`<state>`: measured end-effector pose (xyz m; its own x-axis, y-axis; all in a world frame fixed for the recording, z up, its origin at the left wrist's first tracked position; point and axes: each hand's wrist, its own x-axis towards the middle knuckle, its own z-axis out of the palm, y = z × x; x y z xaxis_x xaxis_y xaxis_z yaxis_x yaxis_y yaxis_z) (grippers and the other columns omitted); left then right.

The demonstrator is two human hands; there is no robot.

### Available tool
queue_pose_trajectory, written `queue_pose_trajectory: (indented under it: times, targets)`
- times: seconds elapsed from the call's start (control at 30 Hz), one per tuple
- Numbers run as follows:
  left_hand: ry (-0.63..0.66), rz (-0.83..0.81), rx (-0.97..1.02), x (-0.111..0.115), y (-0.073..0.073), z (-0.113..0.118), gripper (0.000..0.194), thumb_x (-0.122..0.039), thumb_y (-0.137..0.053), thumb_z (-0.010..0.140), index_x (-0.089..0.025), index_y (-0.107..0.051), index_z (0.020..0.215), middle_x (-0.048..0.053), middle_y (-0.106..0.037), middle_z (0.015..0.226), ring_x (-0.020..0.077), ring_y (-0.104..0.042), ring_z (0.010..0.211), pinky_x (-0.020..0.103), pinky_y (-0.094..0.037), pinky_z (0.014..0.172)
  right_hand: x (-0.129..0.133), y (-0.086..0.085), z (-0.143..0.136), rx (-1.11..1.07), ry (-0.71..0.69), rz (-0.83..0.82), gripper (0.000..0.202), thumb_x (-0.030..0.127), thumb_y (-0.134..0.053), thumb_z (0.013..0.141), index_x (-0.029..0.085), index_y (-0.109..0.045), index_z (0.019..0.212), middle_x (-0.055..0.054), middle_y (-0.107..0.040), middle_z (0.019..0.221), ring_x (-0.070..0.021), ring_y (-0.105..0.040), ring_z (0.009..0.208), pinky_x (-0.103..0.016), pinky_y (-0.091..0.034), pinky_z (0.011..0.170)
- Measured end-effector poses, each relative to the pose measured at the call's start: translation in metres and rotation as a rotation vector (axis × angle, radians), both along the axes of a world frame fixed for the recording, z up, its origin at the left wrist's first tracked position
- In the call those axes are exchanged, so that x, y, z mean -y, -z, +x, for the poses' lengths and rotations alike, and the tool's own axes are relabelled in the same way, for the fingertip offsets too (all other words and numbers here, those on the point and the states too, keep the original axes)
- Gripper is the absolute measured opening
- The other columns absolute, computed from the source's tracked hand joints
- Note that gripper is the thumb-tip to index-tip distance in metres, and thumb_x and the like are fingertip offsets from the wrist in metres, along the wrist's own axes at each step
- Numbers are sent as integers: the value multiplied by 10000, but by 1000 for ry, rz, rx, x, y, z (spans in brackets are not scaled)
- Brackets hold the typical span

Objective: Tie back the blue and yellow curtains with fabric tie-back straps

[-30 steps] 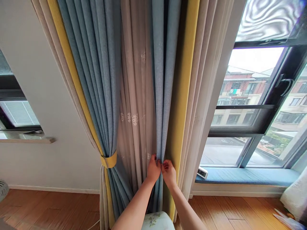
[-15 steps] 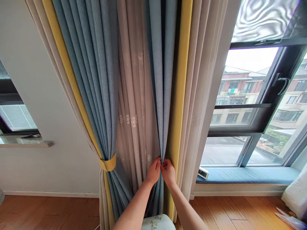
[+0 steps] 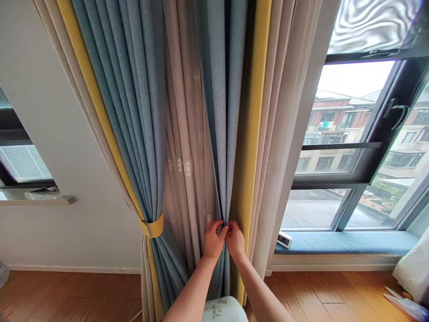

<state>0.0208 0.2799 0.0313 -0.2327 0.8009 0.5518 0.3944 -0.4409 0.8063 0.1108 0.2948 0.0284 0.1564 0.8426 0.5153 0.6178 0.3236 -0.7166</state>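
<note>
Both my hands meet at the lower part of the blue curtain (image 3: pixel 219 134) that hangs right of centre. My left hand (image 3: pixel 214 239) has its fingers curled at the fabric's left fold. Fingers pinched, my right hand (image 3: pixel 235 239) grips the same gathered cloth from the right. A yellow curtain panel (image 3: pixel 251 147) hangs just beside my right hand. Behind, a beige sheer curtain (image 3: pixel 184 134) with white embroidery shows. To the left, another blue curtain (image 3: pixel 130 116) is bunched by a yellow tieback (image 3: pixel 153 226).
A floral-covered seat (image 3: pixel 225 309) stands below my forearms. On the right, a blue window cushion (image 3: pixel 342 243) carries a small digital clock (image 3: pixel 284 239) under the window (image 3: pixel 338 165). The wooden floor (image 3: pixel 73 295) runs along the wall.
The blue cloth is spread slightly wider on its left side. My left thumb and fingers have shifted a little at the fold; my right hand stays almost in place.
</note>
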Motion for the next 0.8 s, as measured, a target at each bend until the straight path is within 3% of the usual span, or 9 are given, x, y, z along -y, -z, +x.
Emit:
queue_pose_trajectory:
  times: [0.2,0.27,0.37,0.43,0.53,0.63,0.8]
  targets:
    - [-46,-73,75,-6,-5,4,133,-277,-483,772,-176,-526,847,50,-621,806,144,-604,758,286,-476,706,11,12,7,-32,-326,43,175,273,-402,768,218,-523,883,-27,-612,807,-165,-579,708,-275,-439,632]
    - [-35,-63,107,-4,-6,3,118,-262,-465,777,-175,-496,851,45,-613,789,137,-604,745,271,-474,687,19,15,15,-46,-242,130,174,283,-399,778,212,-535,861,-41,-588,835,-169,-564,749,-294,-440,674]
    - [-23,-51,110,-1,-6,3,83,-232,-445,784,-176,-478,834,25,-592,748,121,-594,700,253,-469,663,27,17,30,-144,92,327,202,351,-438,771,192,-513,870,-69,-539,884,-201,-515,868,-351,-407,776]
    - [-21,-29,37,0,-5,4,68,-177,-433,778,-180,-501,777,10,-578,735,112,-579,697,248,-461,673,26,17,39,-222,252,368,301,409,-482,740,174,-488,928,-88,-520,925,-219,-488,909,-378,-384,808]
    - [-25,29,-69,2,-6,6,166,-119,-417,771,-191,-560,730,6,-581,766,115,-564,739,253,-452,694,17,19,47,-307,180,208,365,460,-482,731,166,-468,946,-79,-536,890,-204,-519,810,-353,-414,735]
    - [0,64,-76,6,-9,11,192,-152,-421,795,-206,-605,812,18,-594,822,126,-567,775,268,-463,706,11,24,44,-317,66,74,315,465,-458,747,184,-476,888,-43,-551,805,-182,-533,723,-323,-424,673]
    - [5,72,-136,9,-8,20,229,-290,-543,753,-213,-586,963,32,-582,901,147,-560,828,286,-471,734,15,27,22,-270,-16,144,263,399,-464,740,186,-507,887,-45,-541,831,-175,-538,736,-312,-433,674]
